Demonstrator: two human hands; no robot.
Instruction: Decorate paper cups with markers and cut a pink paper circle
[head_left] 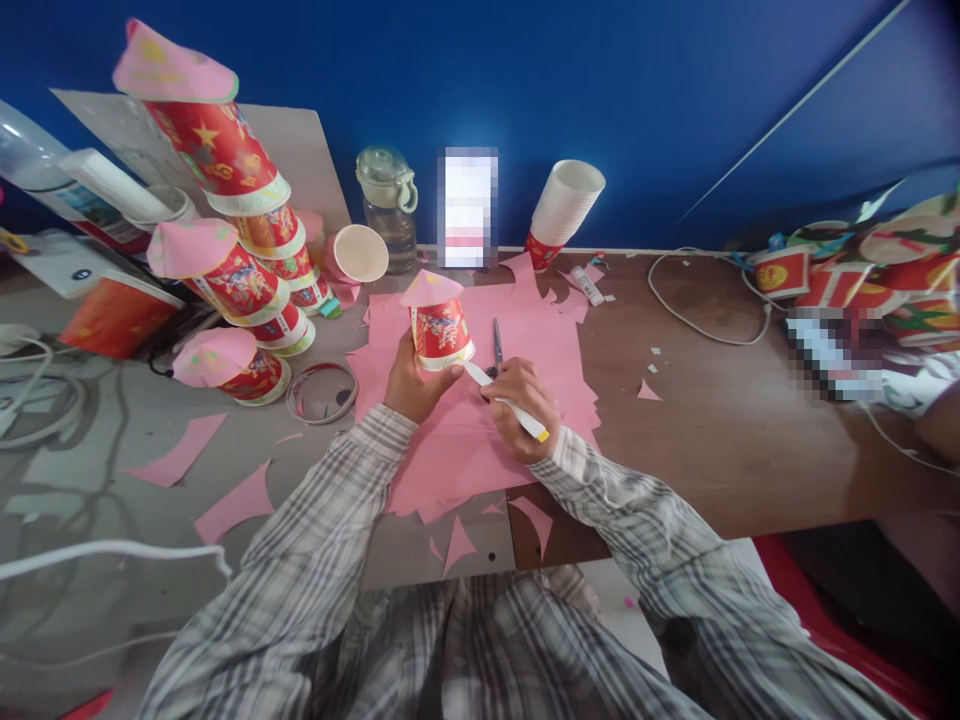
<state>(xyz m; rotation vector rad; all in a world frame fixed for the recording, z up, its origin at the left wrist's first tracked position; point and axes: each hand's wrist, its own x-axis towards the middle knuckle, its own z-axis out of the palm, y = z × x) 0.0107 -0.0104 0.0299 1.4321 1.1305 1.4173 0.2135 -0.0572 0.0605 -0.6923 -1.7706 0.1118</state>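
Observation:
My left hand (pixel 417 385) is wrapped round an upside-down red patterned paper cup (pixel 442 333) topped by a pink paper cone (pixel 432 289). In my right hand (pixel 523 405) is a white pen (pixel 527 418) with a yellow end, its tip at the cup's lower right rim. Both hands are over pink paper sheets (pixel 442 460). Dark scissors (pixel 497 343) lie on the paper, their handles partly hidden behind my right hand.
Cone-topped cup stacks (pixel 225 160) stand at the left, near a tape roll (pixel 322 392). Behind are a water bottle (pixel 388 215), a lit screen (pixel 468 210) and stacked cups (pixel 564 205). A glue stick (pixel 587 286), pink scraps (pixel 460 546) and a cable (pixel 705 335) lie about.

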